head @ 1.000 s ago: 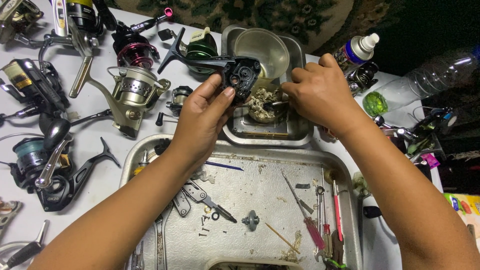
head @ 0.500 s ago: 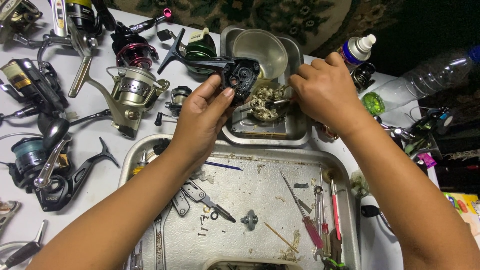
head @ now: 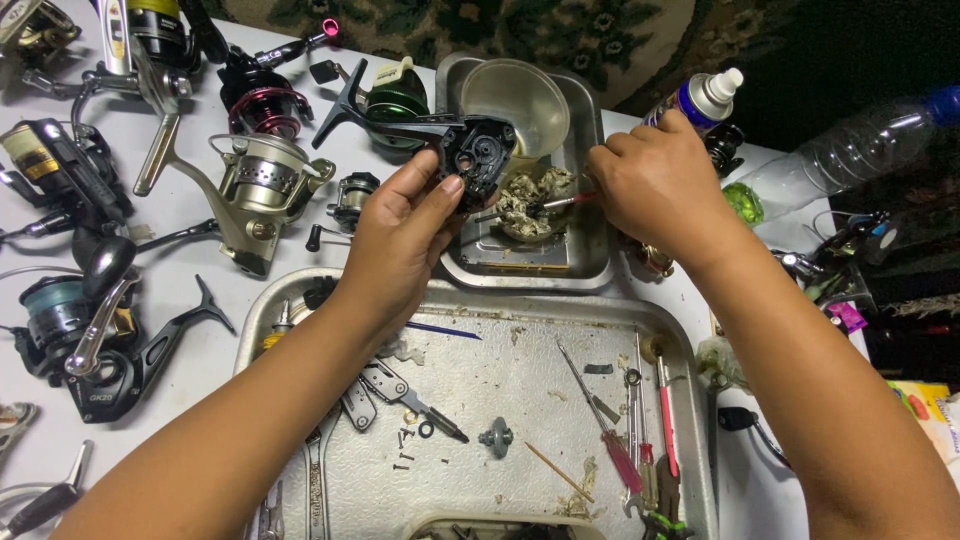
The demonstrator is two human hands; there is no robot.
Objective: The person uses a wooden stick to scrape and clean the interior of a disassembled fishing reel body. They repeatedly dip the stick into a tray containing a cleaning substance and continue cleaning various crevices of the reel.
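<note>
Black reel body (head: 478,150) clamped in left hand (head: 400,240) grip over the steel tray (head: 590,262). Right hand (head: 655,185) grip pinched on a red-handled brush (head: 562,202), tip in grease wad (head: 525,195).

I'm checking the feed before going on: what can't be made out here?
Head view only:
- Tool tip in right hand: buried in the gunk of the small metal tray.
- Black reel body in left hand: fingers cover its near side.
- Bottom container: cut by the frame edge.
- Screws: too small.

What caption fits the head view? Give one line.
Left hand holds a black reel body over a small metal tray; right hand brushes it.
</note>
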